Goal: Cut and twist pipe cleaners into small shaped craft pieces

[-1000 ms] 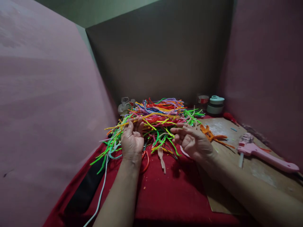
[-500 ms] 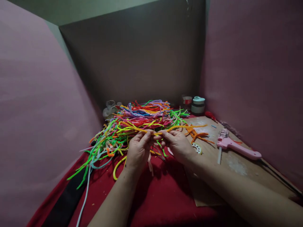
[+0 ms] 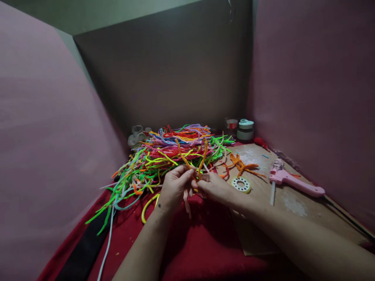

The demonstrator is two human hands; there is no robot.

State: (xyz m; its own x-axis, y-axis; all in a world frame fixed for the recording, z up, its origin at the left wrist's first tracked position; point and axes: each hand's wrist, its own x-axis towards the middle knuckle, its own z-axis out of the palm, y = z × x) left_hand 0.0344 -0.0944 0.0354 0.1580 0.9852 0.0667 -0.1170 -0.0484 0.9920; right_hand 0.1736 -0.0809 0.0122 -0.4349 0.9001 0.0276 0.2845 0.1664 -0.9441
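Red cloth underneath, orange stem is pinched by left hand and right hand, looks bent already, both ends left loose tbh

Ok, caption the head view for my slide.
Left hand and right hand hold a bent orange pipe cleaner before a colourful heap.

Pink side walls, dark back wall (dimly lit), red-covered table
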